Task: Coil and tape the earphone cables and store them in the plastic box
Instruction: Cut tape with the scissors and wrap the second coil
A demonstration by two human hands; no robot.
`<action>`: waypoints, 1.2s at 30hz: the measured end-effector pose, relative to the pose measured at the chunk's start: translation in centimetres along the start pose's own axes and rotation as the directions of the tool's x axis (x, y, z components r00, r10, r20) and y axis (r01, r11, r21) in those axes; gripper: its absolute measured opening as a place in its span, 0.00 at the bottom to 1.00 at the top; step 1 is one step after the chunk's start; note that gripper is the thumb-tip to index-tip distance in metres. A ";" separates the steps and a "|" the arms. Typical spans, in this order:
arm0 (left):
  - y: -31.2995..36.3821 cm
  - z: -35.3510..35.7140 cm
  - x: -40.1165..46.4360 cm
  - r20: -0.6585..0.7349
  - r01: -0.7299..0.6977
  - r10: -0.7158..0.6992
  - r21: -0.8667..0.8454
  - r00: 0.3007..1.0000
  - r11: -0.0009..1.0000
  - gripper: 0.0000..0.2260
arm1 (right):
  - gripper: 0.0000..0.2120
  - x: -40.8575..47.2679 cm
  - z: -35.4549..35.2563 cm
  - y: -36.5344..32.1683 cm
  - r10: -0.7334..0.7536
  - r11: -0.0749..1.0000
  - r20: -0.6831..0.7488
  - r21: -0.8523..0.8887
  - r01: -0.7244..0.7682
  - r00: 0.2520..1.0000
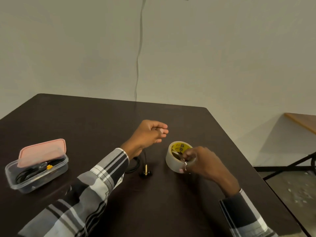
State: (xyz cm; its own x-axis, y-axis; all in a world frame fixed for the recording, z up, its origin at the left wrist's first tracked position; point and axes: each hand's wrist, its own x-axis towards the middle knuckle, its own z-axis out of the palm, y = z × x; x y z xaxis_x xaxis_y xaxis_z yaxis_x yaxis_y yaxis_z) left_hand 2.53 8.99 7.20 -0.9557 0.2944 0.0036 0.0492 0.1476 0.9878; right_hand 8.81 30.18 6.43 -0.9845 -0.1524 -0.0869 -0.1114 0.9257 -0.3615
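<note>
1. Head view: a dark table (102, 117) carries a clear plastic box (36, 175) at the near left, its pink lid (42, 152) propped loosely across the top, with black coiled cables and a yellow bit already inside.
2. The earphone cable (135, 165) in hand lies near the table's middle, a black loop partly hidden under the left forearm, with its gold plug (146, 169) and dark earbuds (145, 174) resting just near of it.
3. The roll of clear tape (179, 155) stands just right of that cable, its yellow-printed core facing up.
4. The right hand (203, 161) sits on the roll with fingers curled, pinching at the rim; it seems to be working the tape's end loose, though the end itself is too faint to make out.
5. The left hand (150, 134) hovers above the table beyond the cable, fingers loosely curved and close together; whether a strip of tape sticks to the fingertips I cannot tell.
6. Judged step: getting tape for this coil.
7. The next move calls for a short strip wrapped round the gathered loops, held tight so that they do not spring apart, before the bundle goes to the box.
</note>
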 end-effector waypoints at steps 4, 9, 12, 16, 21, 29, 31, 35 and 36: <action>-0.8 -0.5 0.0 0.031 0.025 -0.030 0.148 0.999 0.989 0.13 | 0.09 0.1 0.1 0.6 -0.033 0.987 -0.024 0.159 0.037 0.999; -0.4 -0.9 -0.4 0.125 0.062 -0.072 0.085 0.990 0.994 0.15 | 0.09 -0.9 -1.2 0.9 -0.182 0.714 -0.105 0.669 0.205 0.978; 0.2 -0.9 -0.9 0.197 0.138 -0.115 -0.105 0.974 0.985 0.21 | 0.13 -1.2 -1.4 0.7 -0.203 0.516 -0.165 0.820 0.249 0.965; 1.0 -0.9 -1.6 0.281 0.095 -0.018 -0.263 0.960 0.960 0.27 | 0.22 -0.8 -1.1 0.4 -0.209 0.219 -0.218 0.940 0.263 0.953; 1.7 -1.0 -2.0 0.171 -0.142 0.168 -0.158 0.971 0.977 0.22 | 0.21 -0.2 -1.5 -1.9 -0.092 -0.020 -0.165 0.986 0.163 0.982; 0.1 -0.5 -1.6 -0.079 -0.219 0.275 0.415 0.958 0.883 0.08 | 0.16 -0.1 -1.5 -4.2 0.059 -0.077 -0.019 0.997 0.023 0.998; -0.2 -0.4 -1.7 -0.100 -0.148 0.200 0.379 0.975 0.914 0.09 | 0.15 -0.2 -1.8 -4.2 0.051 -0.068 -0.021 0.997 0.024 0.998; -0.1 -0.5 -1.9 -0.098 -0.003 0.005 0.024 0.995 1.000 0.08 | 0.19 -0.2 -1.7 -3.5 0.060 0.037 -0.106 0.994 0.104 0.993; 0.1 -0.4 -2.0 -0.083 0.028 -0.033 -0.058 0.996 0.998 0.08 | 0.22 -0.1 -1.4 -3.3 0.051 0.074 -0.130 0.989 0.126 0.990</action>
State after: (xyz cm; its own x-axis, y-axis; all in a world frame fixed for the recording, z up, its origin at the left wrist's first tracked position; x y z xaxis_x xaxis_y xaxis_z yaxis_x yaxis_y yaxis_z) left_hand 4.33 8.01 7.37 -0.9777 0.2096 -0.0159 0.0054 0.1007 0.9949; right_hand 9.09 27.64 8.93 -0.9981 -0.0588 0.0161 0.0019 -0.2930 -0.9561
